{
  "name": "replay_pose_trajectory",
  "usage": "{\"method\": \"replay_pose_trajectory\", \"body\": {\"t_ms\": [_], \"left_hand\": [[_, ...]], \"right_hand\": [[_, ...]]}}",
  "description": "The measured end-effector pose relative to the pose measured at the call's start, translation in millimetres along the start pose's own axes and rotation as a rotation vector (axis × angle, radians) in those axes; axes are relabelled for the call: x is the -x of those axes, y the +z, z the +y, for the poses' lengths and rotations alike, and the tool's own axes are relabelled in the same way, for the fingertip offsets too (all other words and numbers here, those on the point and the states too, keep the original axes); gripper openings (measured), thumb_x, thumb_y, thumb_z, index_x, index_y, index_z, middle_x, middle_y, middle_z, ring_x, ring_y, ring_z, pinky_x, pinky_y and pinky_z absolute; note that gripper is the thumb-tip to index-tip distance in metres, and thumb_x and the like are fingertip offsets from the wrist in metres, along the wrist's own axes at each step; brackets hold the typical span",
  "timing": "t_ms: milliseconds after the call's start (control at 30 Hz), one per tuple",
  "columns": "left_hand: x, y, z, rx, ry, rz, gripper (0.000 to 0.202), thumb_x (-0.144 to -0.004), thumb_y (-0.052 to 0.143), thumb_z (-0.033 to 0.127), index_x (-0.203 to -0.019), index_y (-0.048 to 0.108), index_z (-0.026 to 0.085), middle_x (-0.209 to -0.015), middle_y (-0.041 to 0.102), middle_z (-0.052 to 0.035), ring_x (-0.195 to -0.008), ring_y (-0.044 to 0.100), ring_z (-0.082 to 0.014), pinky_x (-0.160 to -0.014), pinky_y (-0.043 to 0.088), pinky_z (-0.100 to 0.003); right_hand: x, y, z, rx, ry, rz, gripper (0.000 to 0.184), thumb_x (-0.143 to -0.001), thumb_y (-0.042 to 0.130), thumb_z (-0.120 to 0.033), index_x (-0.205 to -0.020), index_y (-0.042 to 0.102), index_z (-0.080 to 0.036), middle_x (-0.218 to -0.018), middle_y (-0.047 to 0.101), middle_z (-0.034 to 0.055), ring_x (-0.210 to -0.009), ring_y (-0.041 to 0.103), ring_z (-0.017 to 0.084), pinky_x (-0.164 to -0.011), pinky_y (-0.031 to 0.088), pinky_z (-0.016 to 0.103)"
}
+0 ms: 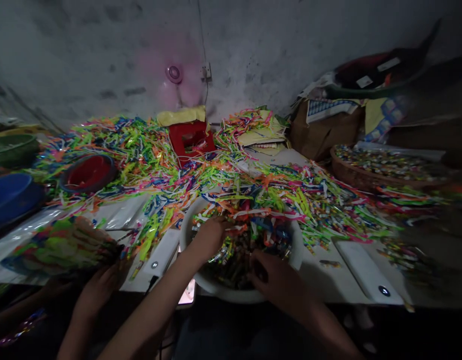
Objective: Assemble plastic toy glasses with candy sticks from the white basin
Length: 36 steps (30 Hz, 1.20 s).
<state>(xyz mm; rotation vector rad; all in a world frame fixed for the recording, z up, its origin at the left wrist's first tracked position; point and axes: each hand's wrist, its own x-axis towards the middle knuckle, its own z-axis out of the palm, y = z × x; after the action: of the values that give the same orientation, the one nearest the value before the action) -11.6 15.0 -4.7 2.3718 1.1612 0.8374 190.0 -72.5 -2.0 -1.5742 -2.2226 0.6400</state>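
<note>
A large white basin (299, 245) stands in front of me at the table edge, filled with small dark and shiny pieces and bright plastic strips. My left hand (211, 235) reaches into its left side, fingers bent at the orange and white strips (236, 227); the fingertips are partly hidden. Lower down, on the right, my right hand (266, 272) is over the dark pieces (234, 262), thumb and fingers curled together. Whatever lies between those fingers is too dark and small to name.
Loose coloured strips (129, 140) cover much of the table. At left, a co-worker's hand (99, 290) is beside a bundle of strips (65, 247). White boxy devices (368, 275) flank the basin, with a lit phone (187, 294) at the edge. A pink fan (173, 74) stands behind.
</note>
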Motion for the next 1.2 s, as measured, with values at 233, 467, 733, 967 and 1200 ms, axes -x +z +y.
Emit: {"method": "replay_pose_trajectory", "body": {"t_ms": [233,467,733,967,1200], "left_hand": [[3.5,-8.8,9.5,0.031,-0.078,0.053,0.015,-0.075,0.060,0.013,-0.085,0.069,0.020,-0.092,0.062,-0.0100,-0.091,0.057,-0.0254,-0.083,0.046,-0.043],[76.6,-51.4,15.6,0.278,-0.291,0.321,0.032,-0.078,0.058,0.053,-0.068,0.065,0.023,-0.070,0.063,-0.0028,-0.094,0.066,-0.0251,-0.062,0.053,-0.029],[112.5,-41.3,26.4,0.738,-0.722,0.534,0.036,-0.072,0.066,0.055,-0.098,0.066,0.031,-0.076,0.067,-0.0035,-0.089,0.066,-0.0255,-0.060,0.059,-0.031],[30.1,13.2,57.1,0.979,-0.712,0.393,0.032,-0.089,0.053,0.033,-0.116,0.054,0.016,-0.115,0.057,-0.0093,-0.096,0.059,-0.0194,-0.081,0.052,-0.039],[42.0,9.2,50.6,1.182,-0.677,0.329,0.031,-0.080,0.066,0.029,-0.108,0.057,0.023,-0.106,0.067,-0.0044,-0.088,0.066,-0.0164,-0.073,0.054,-0.027]], "right_hand": [[3.5,4.2,10.0,-0.709,-0.025,0.160,0.036,-0.086,0.050,-0.028,-0.121,0.043,-0.023,-0.098,0.065,0.0035,-0.091,0.063,0.016,-0.079,0.049,0.028],[-4.8,7.7,-4.3,-0.684,0.019,0.201,0.032,-0.091,0.043,-0.043,-0.114,0.056,-0.023,-0.095,0.063,0.0026,-0.083,0.060,0.015,-0.070,0.048,0.024],[-4.6,12.5,-15.8,-0.505,0.044,0.076,0.028,-0.087,0.050,-0.047,-0.093,0.059,-0.021,-0.073,0.063,-0.0009,-0.066,0.060,0.014,-0.059,0.043,0.022],[3.5,10.0,-7.1,-0.423,0.011,0.192,0.021,-0.095,0.036,-0.034,-0.097,0.053,-0.022,-0.082,0.061,0.0008,-0.074,0.057,0.015,-0.066,0.043,0.024],[3.4,19.7,-15.4,-0.317,-0.020,0.148,0.010,-0.091,0.045,-0.030,-0.097,0.051,-0.023,-0.083,0.066,-0.0004,-0.078,0.063,0.016,-0.068,0.042,0.026]]}}
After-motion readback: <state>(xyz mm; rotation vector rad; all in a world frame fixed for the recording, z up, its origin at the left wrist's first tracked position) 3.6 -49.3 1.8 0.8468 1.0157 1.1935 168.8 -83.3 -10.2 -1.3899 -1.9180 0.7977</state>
